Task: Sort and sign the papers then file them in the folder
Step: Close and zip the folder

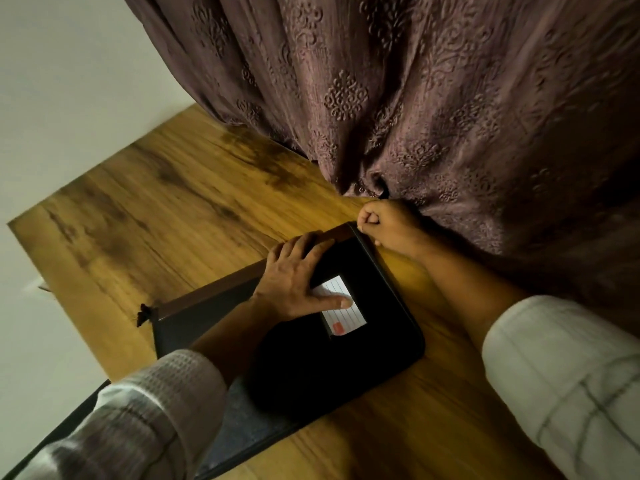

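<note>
Black folder (367, 355) lies on the wooden table (173, 188) at the near edge, white label card (346, 311) facing up. Left hand (294, 278) rests flat on the cover, fingers straight, thumb across the card, prob. pinning the folder so it won't skid. Right hand (388, 226) is curled tight at the folder's far right corner, pinching sth on the edge; maybe a zip pull, too dark to be sure. No loose papers in view, so I'd judge they're inside & the zip is being worked. Patterned curtain (415, 98) hangs at the far side, just behind the right hand.
</note>
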